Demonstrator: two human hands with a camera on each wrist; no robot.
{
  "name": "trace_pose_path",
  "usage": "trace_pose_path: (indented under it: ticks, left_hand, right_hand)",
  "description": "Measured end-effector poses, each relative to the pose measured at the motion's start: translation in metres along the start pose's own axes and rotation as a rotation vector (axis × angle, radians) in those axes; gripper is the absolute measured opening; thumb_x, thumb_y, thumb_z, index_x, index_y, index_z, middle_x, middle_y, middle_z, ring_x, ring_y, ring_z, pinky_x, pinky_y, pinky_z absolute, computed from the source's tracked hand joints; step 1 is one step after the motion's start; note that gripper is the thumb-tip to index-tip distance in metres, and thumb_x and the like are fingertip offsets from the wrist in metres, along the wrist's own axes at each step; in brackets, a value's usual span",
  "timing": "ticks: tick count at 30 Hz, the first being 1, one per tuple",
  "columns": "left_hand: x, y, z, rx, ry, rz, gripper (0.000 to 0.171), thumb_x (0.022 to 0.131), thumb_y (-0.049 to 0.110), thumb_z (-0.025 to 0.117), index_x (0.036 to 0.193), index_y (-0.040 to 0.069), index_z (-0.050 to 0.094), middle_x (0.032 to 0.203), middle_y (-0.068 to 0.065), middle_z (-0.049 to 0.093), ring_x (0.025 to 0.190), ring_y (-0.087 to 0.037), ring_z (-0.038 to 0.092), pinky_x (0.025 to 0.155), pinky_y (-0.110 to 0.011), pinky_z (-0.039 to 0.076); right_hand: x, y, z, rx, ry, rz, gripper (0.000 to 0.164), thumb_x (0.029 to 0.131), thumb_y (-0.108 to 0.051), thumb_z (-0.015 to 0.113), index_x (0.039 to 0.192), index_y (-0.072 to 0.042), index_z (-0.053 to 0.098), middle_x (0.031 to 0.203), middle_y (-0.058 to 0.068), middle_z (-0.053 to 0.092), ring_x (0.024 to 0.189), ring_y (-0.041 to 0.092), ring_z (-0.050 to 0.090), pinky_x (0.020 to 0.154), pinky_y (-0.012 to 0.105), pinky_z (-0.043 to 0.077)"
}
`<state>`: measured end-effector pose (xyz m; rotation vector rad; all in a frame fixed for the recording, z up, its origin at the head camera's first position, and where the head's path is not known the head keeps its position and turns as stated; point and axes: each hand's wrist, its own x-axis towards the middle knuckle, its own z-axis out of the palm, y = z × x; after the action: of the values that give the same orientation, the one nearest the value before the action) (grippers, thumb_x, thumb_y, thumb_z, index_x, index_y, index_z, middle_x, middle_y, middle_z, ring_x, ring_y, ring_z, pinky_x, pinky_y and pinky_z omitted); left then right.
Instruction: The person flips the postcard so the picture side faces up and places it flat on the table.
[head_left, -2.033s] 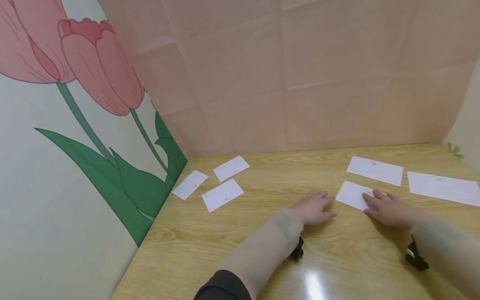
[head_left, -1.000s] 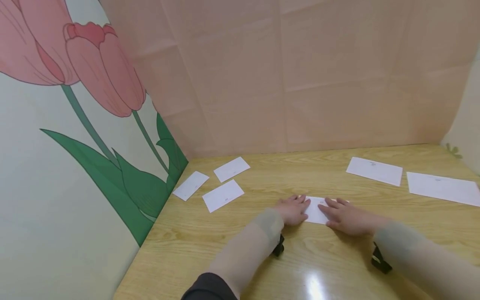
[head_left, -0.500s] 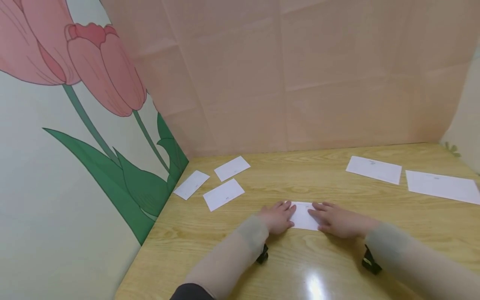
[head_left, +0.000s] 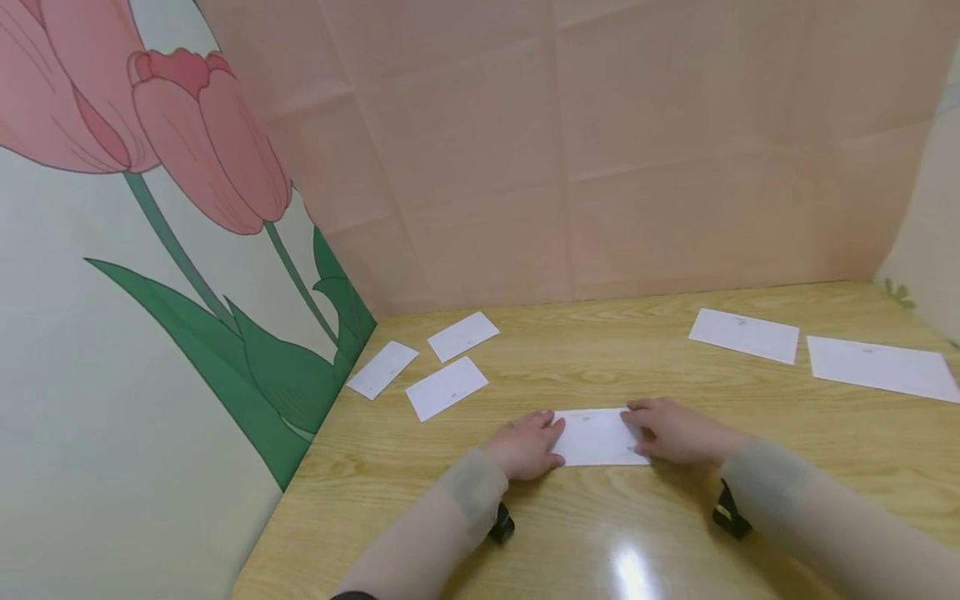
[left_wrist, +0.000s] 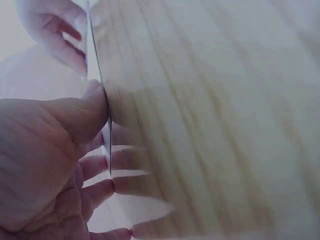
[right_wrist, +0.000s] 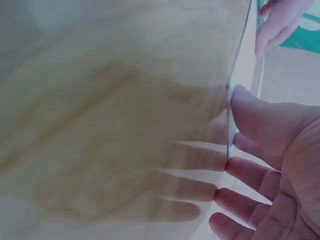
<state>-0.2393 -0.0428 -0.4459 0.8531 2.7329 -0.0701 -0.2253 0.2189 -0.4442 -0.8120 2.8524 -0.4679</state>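
Note:
A white envelope with small faint print lies flat on the wooden table, between both hands. My left hand rests at its left end. The left wrist view shows that thumb on the envelope's near edge, the fingers spread past its end onto the table. At the right end my right hand touches the envelope with fingertips at the far corner and thumb near the close corner. In the right wrist view its thumb presses the near edge, and its loosely bent fingers reach the tabletop.
Three smaller white envelopes lie at the back left, one of them nearest the hands. Two larger ones, a nearer-centre envelope and a longer envelope, lie at the back right. A pink cloth hangs behind the table.
The envelope has slid from the right group toward the table's front middle, turning straighter under both hands. The hands have since drawn apart to its two ends, uncovering more of it.

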Motion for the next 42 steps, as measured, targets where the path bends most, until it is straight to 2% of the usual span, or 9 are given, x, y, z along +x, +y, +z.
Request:
trace_pose_path:
  ticks: [4,8,13,17,20,24,29,35,42]
  left_hand:
    - [0.001,-0.005,0.002,0.001,0.036,0.032,0.064,0.094,0.047,0.055,0.15,0.023,0.034,0.154,0.001,0.032,0.141,-0.015,0.029,0.11,-0.034,0.03]
    - [0.005,-0.011,-0.001,-0.031,0.042,0.062,0.061,0.091,0.041,0.064,0.146,0.025,0.043,0.148,0.002,0.041,0.135,-0.016,0.039,0.107,-0.033,0.034]
    - [0.018,-0.018,-0.006,-0.058,0.097,0.096,0.052,0.082,0.032,0.078,0.13,0.021,0.061,0.127,0.005,0.058,0.118,-0.011,0.051,0.101,-0.025,0.037]
    - [0.028,-0.019,-0.012,-0.101,0.09,0.027,0.054,0.073,0.032,0.085,0.121,0.021,0.062,0.118,0.004,0.058,0.111,-0.013,0.051,0.098,-0.025,0.039]
    - [0.032,-0.016,-0.019,-0.147,0.058,-0.078,0.059,0.068,0.034,0.088,0.118,0.02,0.06,0.115,0.003,0.054,0.108,-0.014,0.049,0.095,-0.027,0.041]
    - [0.034,-0.01,-0.026,-0.14,0.02,-0.166,0.062,0.063,0.037,0.09,0.113,0.02,0.06,0.11,0.003,0.054,0.104,-0.015,0.049,0.09,-0.031,0.043]
    - [0.035,-0.003,-0.027,-0.101,-0.023,-0.234,0.06,0.06,0.036,0.091,0.108,0.02,0.059,0.104,0.001,0.054,0.1,-0.016,0.051,0.086,-0.038,0.044]
    - [0.038,0.0,-0.028,-0.113,-0.069,-0.279,0.057,0.063,0.034,0.089,0.109,0.02,0.059,0.106,-0.001,0.054,0.102,-0.018,0.051,0.092,-0.041,0.042]
    - [0.042,0.0,-0.033,-0.133,-0.078,-0.291,0.058,0.06,0.032,0.09,0.108,0.02,0.059,0.106,-0.002,0.054,0.103,-0.02,0.051,0.094,-0.043,0.041]
  right_hand:
    - [0.006,-0.002,-0.001,0.012,0.013,0.025,0.044,0.081,-0.026,0.078,0.117,-0.003,0.066,0.117,0.016,0.058,0.105,0.035,0.055,0.09,0.053,0.045]
    - [0.012,-0.005,-0.004,0.027,-0.006,0.077,0.041,0.074,-0.029,0.083,0.106,-0.01,0.067,0.1,0.003,0.057,0.088,0.02,0.052,0.079,0.043,0.047]
    - [0.019,-0.011,-0.01,0.035,-0.045,0.132,0.054,0.068,-0.03,0.087,0.111,-0.009,0.062,0.099,0.005,0.055,0.086,0.022,0.051,0.078,0.045,0.047]
    - [0.025,-0.012,-0.016,0.028,-0.054,0.144,0.055,0.065,-0.029,0.089,0.106,-0.007,0.061,0.098,0.009,0.056,0.089,0.026,0.053,0.08,0.048,0.047]
    - [0.03,-0.011,-0.017,0.036,-0.064,0.174,0.054,0.062,-0.026,0.09,0.103,-0.007,0.059,0.096,0.009,0.054,0.088,0.027,0.052,0.079,0.047,0.047]
    - [0.036,-0.011,-0.016,0.067,-0.098,0.238,0.056,0.058,-0.022,0.091,0.102,-0.008,0.058,0.093,0.008,0.052,0.084,0.025,0.05,0.074,0.044,0.046]
    - [0.039,-0.015,-0.013,0.087,-0.113,0.257,0.056,0.055,-0.016,0.092,0.099,-0.007,0.059,0.091,0.008,0.053,0.081,0.025,0.051,0.073,0.043,0.047]
    - [0.041,-0.017,-0.01,0.101,-0.121,0.275,0.055,0.056,-0.013,0.092,0.099,-0.006,0.059,0.091,0.008,0.053,0.08,0.025,0.051,0.073,0.042,0.048]
    - [0.044,-0.017,-0.016,0.084,-0.118,0.267,0.055,0.053,-0.012,0.094,0.095,-0.004,0.059,0.084,0.007,0.054,0.075,0.023,0.052,0.067,0.037,0.048]
